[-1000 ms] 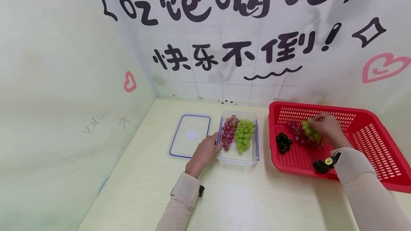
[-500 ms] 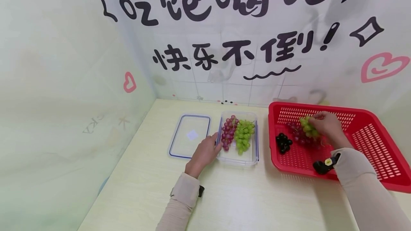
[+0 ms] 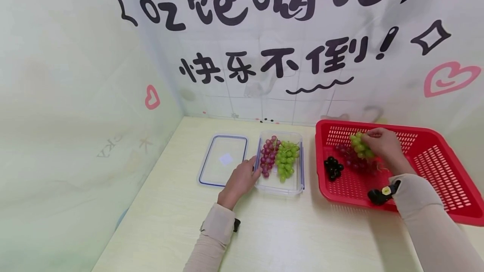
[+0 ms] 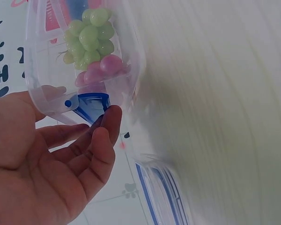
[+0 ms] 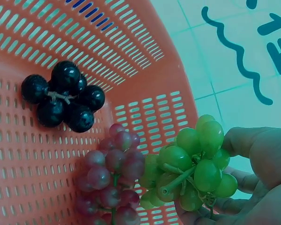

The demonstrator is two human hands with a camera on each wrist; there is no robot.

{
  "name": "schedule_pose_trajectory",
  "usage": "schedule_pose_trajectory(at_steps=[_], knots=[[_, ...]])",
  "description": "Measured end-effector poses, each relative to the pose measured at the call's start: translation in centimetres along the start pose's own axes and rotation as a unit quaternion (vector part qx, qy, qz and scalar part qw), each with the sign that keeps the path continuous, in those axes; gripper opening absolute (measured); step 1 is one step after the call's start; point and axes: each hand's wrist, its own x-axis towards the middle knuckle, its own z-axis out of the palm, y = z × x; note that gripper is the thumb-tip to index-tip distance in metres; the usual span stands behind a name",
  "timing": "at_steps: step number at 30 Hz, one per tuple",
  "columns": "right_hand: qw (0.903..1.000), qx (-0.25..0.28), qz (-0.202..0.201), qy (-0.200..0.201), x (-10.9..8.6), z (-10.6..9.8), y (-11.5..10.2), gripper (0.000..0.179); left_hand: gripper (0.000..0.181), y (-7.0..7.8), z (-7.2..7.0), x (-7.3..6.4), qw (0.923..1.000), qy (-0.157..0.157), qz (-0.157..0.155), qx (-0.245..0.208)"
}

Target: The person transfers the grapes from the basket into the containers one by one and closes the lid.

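Observation:
My right hand grips a bunch of green grapes above the red basket. Close up in the right wrist view, thumb and fingers close round the green grapes, the cut stem facing the camera. Below them lies a bunch of red grapes, and black grapes sit apart on the basket floor. My left hand holds the left side of a clear plastic food container. In the left wrist view its fingers curl at the blue latch. Inside the container, red grapes lie beside green grapes.
A clear lid with a blue seal lies flat on the pale table, left of the container. Behind the table hangs a wall sheet with large dark lettering. The basket's slotted walls rise around the right hand.
My right hand has lifted the green grapes slightly up and to the left, showing more of the red grapes beneath. The left hand stays on the container.

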Motion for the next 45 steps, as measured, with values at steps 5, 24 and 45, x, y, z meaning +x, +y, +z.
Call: schedule_pose_trajectory(at_steps=[5,24,45], knots=[[0.9999,0.014,-0.008,-0.005,-0.2,0.1,-0.7,0.063,0.054,0.0,0.0,0.0,1.0000,0.000,-0.001,0.000],[0.9979,0.045,-0.037,-0.030,-1.3,0.9,-3.2,0.067,0.054,-0.2,0.0,0.1,1.0000,0.000,0.005,0.002],[0.9922,0.053,-0.101,-0.052,-2.0,2.3,-5.6,0.055,0.055,-0.3,0.0,0.0,1.0000,0.000,0.004,-0.003]])
